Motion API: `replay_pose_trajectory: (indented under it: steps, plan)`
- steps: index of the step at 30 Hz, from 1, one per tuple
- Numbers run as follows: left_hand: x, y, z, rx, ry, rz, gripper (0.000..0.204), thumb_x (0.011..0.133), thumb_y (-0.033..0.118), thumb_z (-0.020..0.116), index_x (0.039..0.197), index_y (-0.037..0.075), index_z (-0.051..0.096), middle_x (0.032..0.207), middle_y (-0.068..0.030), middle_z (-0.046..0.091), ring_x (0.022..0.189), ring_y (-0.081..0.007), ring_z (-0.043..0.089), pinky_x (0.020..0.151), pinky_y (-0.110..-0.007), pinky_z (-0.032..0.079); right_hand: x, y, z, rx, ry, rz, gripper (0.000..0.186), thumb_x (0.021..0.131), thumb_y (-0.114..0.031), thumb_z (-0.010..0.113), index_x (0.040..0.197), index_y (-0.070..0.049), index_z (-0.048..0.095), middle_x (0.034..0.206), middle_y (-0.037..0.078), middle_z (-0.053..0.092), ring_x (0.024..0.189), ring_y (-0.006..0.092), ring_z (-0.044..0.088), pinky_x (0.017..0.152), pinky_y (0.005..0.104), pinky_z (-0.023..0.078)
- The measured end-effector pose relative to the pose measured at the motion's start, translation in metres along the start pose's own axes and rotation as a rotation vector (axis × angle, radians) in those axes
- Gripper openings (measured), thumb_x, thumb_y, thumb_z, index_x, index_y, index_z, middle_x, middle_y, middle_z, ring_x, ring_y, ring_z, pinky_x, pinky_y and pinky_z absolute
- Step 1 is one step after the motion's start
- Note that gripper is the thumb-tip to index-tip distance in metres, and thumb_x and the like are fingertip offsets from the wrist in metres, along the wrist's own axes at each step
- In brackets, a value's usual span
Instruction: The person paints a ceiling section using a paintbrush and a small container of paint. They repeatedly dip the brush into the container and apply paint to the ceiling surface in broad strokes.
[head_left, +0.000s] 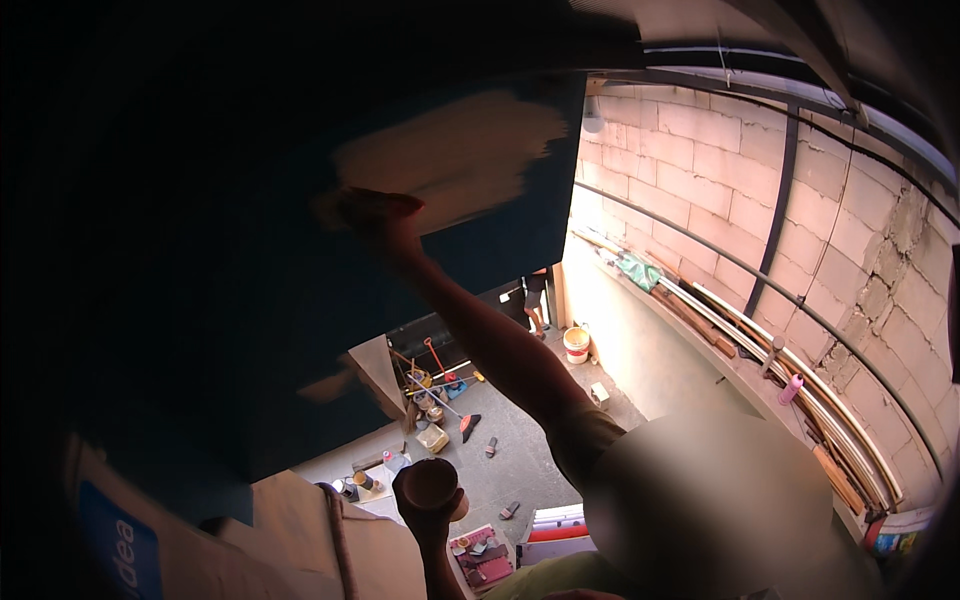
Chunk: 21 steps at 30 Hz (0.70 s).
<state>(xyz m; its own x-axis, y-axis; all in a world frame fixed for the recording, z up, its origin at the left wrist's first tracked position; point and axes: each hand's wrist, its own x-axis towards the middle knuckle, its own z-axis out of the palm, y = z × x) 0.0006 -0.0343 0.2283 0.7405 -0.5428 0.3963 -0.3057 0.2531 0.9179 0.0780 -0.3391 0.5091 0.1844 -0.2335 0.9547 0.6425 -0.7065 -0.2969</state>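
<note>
One raggedy beige smear (445, 150) on a dark blue panel (510, 225), rough pale block wall (700, 190) nearby. Left hand (427, 518) wrapped round a brown cup (432, 482); right hand (385, 215)'s too shadowy to tell.

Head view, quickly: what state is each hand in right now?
Left hand: closed around a cup.
Right hand: raised to the pale patch; too dark to tell its grip.
</note>
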Motion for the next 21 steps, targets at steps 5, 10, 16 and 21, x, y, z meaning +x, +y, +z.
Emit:
replay_pose_trajectory:
  steps: [5, 10, 16, 21]
  plan:
    - [0.005, 0.005, -0.001, 0.063, 0.04, -0.024, 0.079, 0.051, 0.008, 0.089, 0.119, 0.005, 0.049, 0.113, -0.0097, 0.059, 0.103, -0.0239, 0.059, 0.092, -0.038, 0.048, -0.018, 0.034, -0.182, -0.577, 0.342, 0.085, 0.029, 0.093, -0.026, 0.061, 0.111, -0.003, 0.065, 0.097, 0.01, 0.068, 0.082, 0.0145, 0.063, 0.072, 0.0302, 0.052]
    - [0.013, 0.007, 0.006, 0.048, -0.016, 0.074, 0.08, 0.051, 0.012, 0.091, 0.119, 0.004, 0.049, 0.113, -0.0104, 0.059, 0.103, -0.0241, 0.059, 0.09, -0.037, 0.048, -0.036, -0.05, -0.327, -0.743, 0.501, 0.165, 0.027, 0.093, -0.025, 0.061, 0.111, -0.005, 0.069, 0.097, 0.008, 0.072, 0.072, 0.0097, 0.065, 0.062, 0.0241, 0.051]
    - [0.003, 0.004, 0.005, 0.071, -0.015, 0.035, 0.082, 0.051, 0.009, 0.09, 0.121, 0.005, 0.048, 0.114, -0.01, 0.059, 0.105, -0.0237, 0.058, 0.092, -0.038, 0.048, -0.029, -0.011, -0.213, -0.917, 0.405, -0.1, 0.023, 0.089, -0.016, 0.065, 0.111, -0.01, 0.069, 0.088, 0.009, 0.071, 0.072, 0.014, 0.066, 0.063, 0.0302, 0.052]
    - [-0.021, 0.0, -0.023, 0.064, 0.021, -0.028, 0.084, 0.049, 0.002, 0.087, 0.123, 0.007, 0.047, 0.115, -0.0089, 0.058, 0.108, -0.0233, 0.057, 0.095, -0.039, 0.047, -0.041, -0.033, 0.007, -0.538, 0.257, -0.272, 0.037, 0.084, -0.017, 0.061, 0.121, -0.012, 0.062, 0.083, 0.013, 0.063, 0.07, 0.0287, 0.064, 0.059, 0.0386, 0.051]
